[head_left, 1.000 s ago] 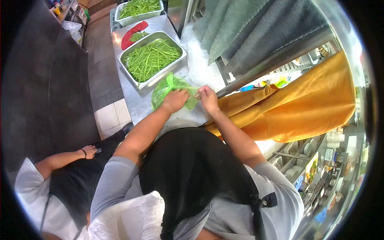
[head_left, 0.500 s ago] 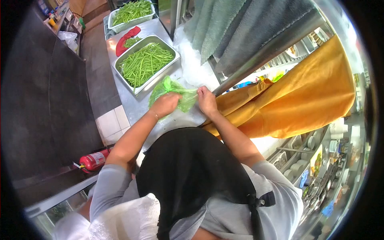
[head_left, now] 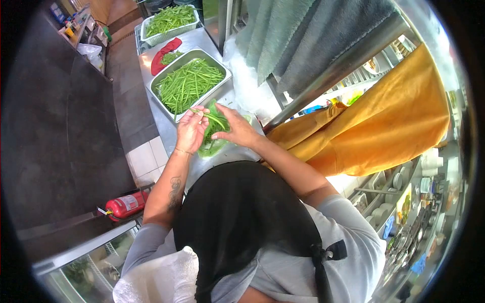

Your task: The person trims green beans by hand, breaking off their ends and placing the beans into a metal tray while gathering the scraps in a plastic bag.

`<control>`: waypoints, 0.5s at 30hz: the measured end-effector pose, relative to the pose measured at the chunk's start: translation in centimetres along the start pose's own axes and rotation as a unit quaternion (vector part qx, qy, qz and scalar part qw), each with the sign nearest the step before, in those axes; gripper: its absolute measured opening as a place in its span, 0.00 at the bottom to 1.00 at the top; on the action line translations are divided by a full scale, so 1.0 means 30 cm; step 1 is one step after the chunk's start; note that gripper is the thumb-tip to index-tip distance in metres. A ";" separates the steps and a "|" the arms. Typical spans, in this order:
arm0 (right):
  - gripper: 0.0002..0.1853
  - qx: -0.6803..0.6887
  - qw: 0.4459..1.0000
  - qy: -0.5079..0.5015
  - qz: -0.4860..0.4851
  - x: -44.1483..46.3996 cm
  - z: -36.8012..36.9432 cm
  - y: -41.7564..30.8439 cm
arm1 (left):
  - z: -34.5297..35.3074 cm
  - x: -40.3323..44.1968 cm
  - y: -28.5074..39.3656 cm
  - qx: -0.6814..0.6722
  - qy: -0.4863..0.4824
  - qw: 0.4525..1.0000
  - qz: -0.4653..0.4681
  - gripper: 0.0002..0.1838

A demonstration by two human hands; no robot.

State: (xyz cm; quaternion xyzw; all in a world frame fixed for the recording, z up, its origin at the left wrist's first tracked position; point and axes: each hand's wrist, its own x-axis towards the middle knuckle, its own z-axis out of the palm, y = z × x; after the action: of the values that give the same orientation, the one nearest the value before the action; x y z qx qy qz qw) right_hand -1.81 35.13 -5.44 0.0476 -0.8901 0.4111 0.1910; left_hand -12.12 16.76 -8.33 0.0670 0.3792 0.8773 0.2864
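Observation:
A few green beans (head_left: 216,118) stick out between the thumb and fingers of my left hand (head_left: 192,130), which is turned palm up. My right hand (head_left: 237,129) is just to their right, thumb and fingers apart, cupped beside the beans and the bag. Below and between both hands lies a thin green plastic bag (head_left: 214,148) on the metal table (head_left: 164,117); its opening is partly hidden by my hands. Right behind my left hand stands a deep metal pan (head_left: 228,76) heaped with green beans.
Farther back are a red cloth (head_left: 160,56) with bean bits and a white basket (head_left: 195,22) of beans. Clear plastic (head_left: 245,76) lies right of the pan. Grey towels (head_left: 323,40) and an orange cloth (head_left: 369,126) hang on the right. A fire extinguisher (head_left: 126,204) is low left.
My hands have stopped pulling at the bag's edge. My left hand has turned palm up and now holds beans; my right hand has moved left and spread its fingers.

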 end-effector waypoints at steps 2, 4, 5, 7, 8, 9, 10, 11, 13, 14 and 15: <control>0.23 0.008 0.995 -0.083 0.047 0.018 0.056 0.068 | 0.004 0.000 -0.001 -0.029 -0.018 0.999 -0.016 0.10; 0.18 0.083 0.979 -0.164 0.087 0.020 0.112 0.145 | -0.012 0.008 -0.021 -0.054 -0.023 0.998 -0.026 0.11; 0.18 0.083 0.979 -0.168 0.082 0.021 0.133 0.151 | -0.008 0.006 -0.025 -0.054 -0.020 0.998 -0.021 0.11; 0.16 0.018 0.986 -0.133 0.103 0.006 0.169 0.165 | 0.002 0.002 -0.043 -0.047 -0.005 0.997 -0.056 0.12; 0.16 0.018 0.985 -0.137 0.101 0.003 0.169 0.153 | -0.007 0.008 -0.062 -0.009 0.023 0.998 -0.066 0.13; 0.16 0.012 0.986 -0.138 0.090 0.001 0.165 0.144 | -0.014 0.008 -0.087 -0.011 0.025 0.998 -0.064 0.13; 0.17 0.006 0.987 -0.138 0.079 -0.001 0.164 0.136 | -0.019 0.010 -0.116 0.109 0.043 0.992 -0.041 0.13; 0.17 0.006 0.987 -0.142 0.078 -0.006 0.172 0.135 | -0.017 0.008 -0.138 0.227 0.060 0.972 -0.019 0.13; 0.20 0.010 0.986 -0.161 0.049 -0.016 0.189 0.131 | -0.029 0.019 -0.154 0.228 0.087 0.969 0.023 0.11; 0.20 0.010 0.985 -0.163 0.048 -0.026 0.197 0.130 | -0.038 0.025 -0.144 0.175 0.124 0.977 0.015 0.09; 0.20 0.060 0.980 -0.172 0.078 -0.035 0.202 0.128 | -0.045 0.033 -0.131 0.122 0.159 0.980 0.007 0.07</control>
State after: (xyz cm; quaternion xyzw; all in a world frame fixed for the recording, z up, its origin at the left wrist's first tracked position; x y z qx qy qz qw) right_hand -3.58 33.04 -12.16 0.0596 -0.8842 0.4632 -0.0013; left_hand -11.62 18.60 -12.15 -0.0364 0.5236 0.8258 0.2064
